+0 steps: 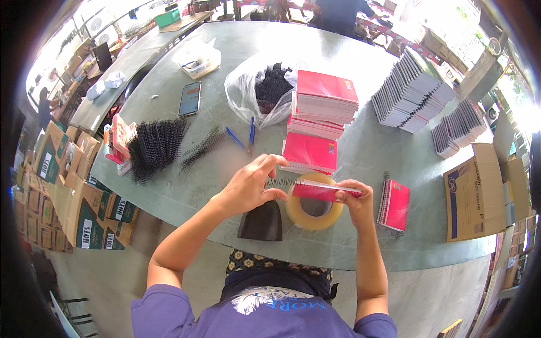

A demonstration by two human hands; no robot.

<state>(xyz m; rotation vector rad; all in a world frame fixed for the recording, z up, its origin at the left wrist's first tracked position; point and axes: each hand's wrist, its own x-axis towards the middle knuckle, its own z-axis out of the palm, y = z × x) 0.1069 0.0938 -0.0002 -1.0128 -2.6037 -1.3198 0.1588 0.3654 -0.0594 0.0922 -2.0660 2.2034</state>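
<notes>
My right hand (357,198) grips a small red-covered notebook (315,190) at its right end, tilted so its page edge shows. A black spiral binding coil (280,182) runs out from the notebook's left end. Around the free end of that coil, my left hand (251,183) has thumb and forefinger spread apart. Underneath the notebook lies a wide roll of clear yellowish tape (298,219) on the table. Just beyond my hands stands a tall stack of red notebooks (309,152). Right of my right hand rests a red spiral-bound notebook (397,207).
On the green table (186,186) lie bundled black coils (158,147), blue-handled pliers (242,138), a phone (190,99) and a dark wedge-shaped piece (261,222). A plastic bag (239,84) holds black coils. Bound notebook stacks (409,93) and a cardboard box (476,191) stand right.
</notes>
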